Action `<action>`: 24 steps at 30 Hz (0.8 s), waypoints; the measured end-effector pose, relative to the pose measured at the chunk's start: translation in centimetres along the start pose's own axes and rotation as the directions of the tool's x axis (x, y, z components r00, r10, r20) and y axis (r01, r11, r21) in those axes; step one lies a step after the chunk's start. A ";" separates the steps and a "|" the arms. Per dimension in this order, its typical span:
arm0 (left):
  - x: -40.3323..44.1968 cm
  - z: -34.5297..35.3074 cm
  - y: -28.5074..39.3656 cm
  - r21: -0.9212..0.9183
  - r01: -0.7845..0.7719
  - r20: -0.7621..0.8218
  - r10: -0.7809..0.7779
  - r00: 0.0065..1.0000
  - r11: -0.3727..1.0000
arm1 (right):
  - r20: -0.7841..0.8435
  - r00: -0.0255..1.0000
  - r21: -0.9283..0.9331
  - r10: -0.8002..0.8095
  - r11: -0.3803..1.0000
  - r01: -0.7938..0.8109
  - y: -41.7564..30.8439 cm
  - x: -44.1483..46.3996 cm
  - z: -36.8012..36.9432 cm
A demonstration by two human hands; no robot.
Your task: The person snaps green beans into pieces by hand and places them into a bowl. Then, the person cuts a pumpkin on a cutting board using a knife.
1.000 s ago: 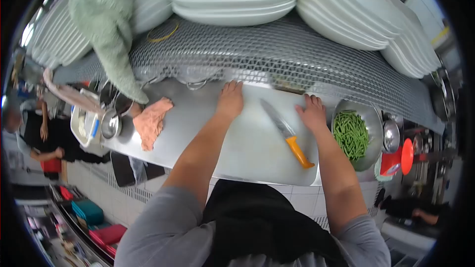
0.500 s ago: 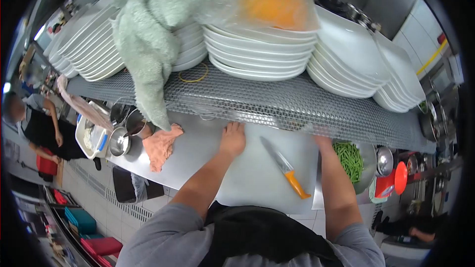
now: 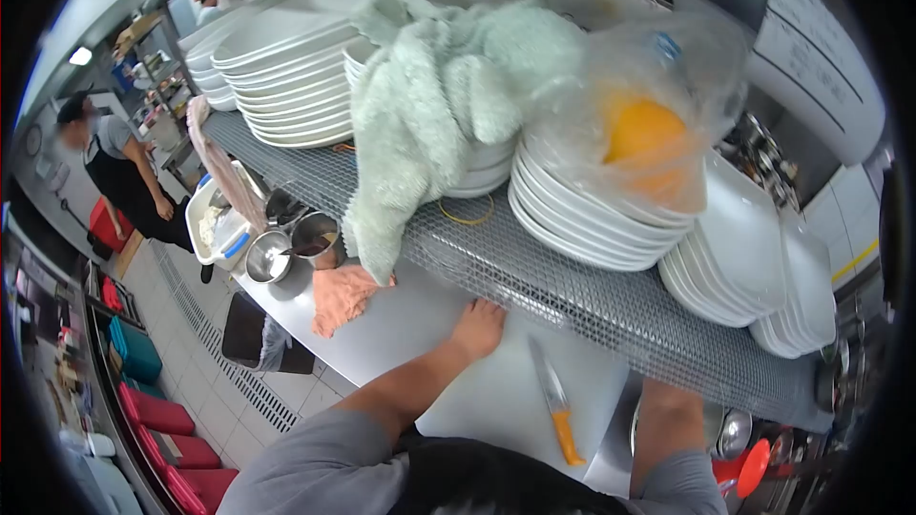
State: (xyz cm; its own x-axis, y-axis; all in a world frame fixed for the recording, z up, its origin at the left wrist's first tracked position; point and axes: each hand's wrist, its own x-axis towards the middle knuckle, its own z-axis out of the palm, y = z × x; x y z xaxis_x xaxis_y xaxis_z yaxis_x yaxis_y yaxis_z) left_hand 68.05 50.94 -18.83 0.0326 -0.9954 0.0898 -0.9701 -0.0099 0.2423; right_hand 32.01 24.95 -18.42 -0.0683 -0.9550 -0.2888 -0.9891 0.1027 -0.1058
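My left hand (image 3: 480, 326) rests at the far left edge of the white cutting board (image 3: 468, 410), its fingers out on the surface and holding nothing. A knife (image 3: 551, 391) with an orange handle lies on the board, to the right of that hand, handle towards me. My right forearm (image 3: 663, 429) reaches in under the mesh shelf (image 3: 572, 319), which hides my right hand. Beneath that forearm, only the rim of a metal bowl (image 3: 713, 420) shows.
Stacked white plates (image 3: 592, 219), a pale green towel (image 3: 410, 124) and a plastic bag with something orange (image 3: 649, 138) sit on the shelf. An orange-pink cloth (image 3: 345, 300), metal bowls (image 3: 268, 257) and a white tub (image 3: 205, 219) are left. A co-worker (image 3: 124, 167) stands further left.
My view has turned left and up, so the shelf fills more of it. My right hand has gone further under the shelf, and the green beans are now hidden. My left hand stays on the board.
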 end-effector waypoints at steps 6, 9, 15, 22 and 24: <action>4.4 -2.9 2.3 -0.206 -0.093 0.093 0.114 0.989 0.974 | -0.026 1.000 0.022 0.012 1.000 -0.011 -2.9 1.5 -0.6; 8.2 -2.8 4.0 -0.265 -0.066 0.198 0.121 0.973 0.962 | -0.050 0.999 0.044 0.017 0.999 -0.015 -4.2 1.1 -0.7; 11.2 -1.0 5.6 -0.272 0.030 0.297 0.054 0.953 0.962 | -0.096 0.994 0.101 0.051 0.994 -0.042 -4.2 0.2 -0.5; 8.4 -1.3 4.3 -0.376 0.119 0.217 -0.037 0.975 0.919 | -0.254 0.963 0.348 0.090 0.937 0.004 -2.0 -7.2 2.1; 5.5 -4.4 3.0 -0.453 0.165 0.167 -0.098 0.981 0.876 | -0.280 0.957 0.485 0.076 0.871 0.073 -2.3 -12.4 1.4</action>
State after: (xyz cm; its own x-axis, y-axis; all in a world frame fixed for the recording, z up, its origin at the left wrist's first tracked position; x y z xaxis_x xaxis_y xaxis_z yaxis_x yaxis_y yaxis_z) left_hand 66.40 45.83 -13.35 0.0868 -0.9915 -0.0971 -0.7361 -0.1295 0.6643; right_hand 35.35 36.98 -15.95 -0.1766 -0.9841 -0.0184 -0.8035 0.1549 -0.5747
